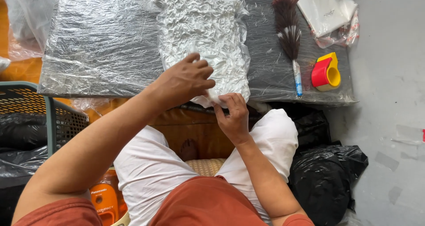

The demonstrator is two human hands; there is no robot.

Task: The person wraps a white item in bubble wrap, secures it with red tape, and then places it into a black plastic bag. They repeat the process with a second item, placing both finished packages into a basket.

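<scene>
A clear plastic bag packed flat with crinkled white material (201, 31) lies on a low surface wrapped in shiny plastic film (102, 44). My left hand (186, 77) rests on the bag's near end, fingers curled over its lower edge. My right hand (232, 115) pinches the bag's near edge just below, thumb and fingers closed on the plastic. Both hands meet at the bag's bottom corner, over the front edge of the wrapped surface.
A dark feather duster (287, 31) and a red and yellow tape dispenser (326, 72) lie to the right. Folded white packets (325, 9) sit at the far right corner. A grey mesh basket (40, 111) stands at left, black plastic bags (325, 173) at right, an orange appliance (104, 199) below.
</scene>
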